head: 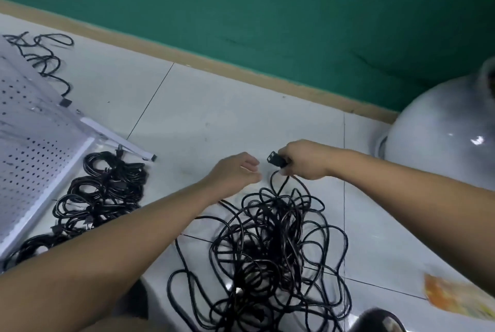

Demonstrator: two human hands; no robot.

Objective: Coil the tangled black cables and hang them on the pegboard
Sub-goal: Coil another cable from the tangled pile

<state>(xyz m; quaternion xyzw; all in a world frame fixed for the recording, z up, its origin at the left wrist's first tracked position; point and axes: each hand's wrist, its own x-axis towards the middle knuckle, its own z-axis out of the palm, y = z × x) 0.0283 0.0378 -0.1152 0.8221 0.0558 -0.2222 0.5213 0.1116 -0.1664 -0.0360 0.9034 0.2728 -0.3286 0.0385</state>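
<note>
Starting w/ the only container: a big rounded grey vessel point(442, 128) sits on the floor point(227, 117) at far right against the green wall; its mouth is cut off at the frame edge, so can't tell what's inside. Right grip point(305, 160) is closed round a black plug point(277, 160), plug end poking out toward the left. Its lead drops from under the fingers straight into the tangled cable pile point(273, 251). The pile lies on the tiles just below both hands, between the two forearms and nearer the camera. Left grip point(235, 173) hangs just beside the plug, not touching it, thumb and fingers half-curled w/ a narrow gap and nothing held as far as I can see. White pegboard point(29, 149) lies tilted at left, no cables on it. Several coiled cable bundles point(107, 187) are stacked on the floor along its lower edge, well apart from the pile. One more loose cable point(42, 58) trails behind the board's top corner. An orange-yellow wrapper point(455, 297) lies on the tiles at lower right, nr the pile but clear of it.
</note>
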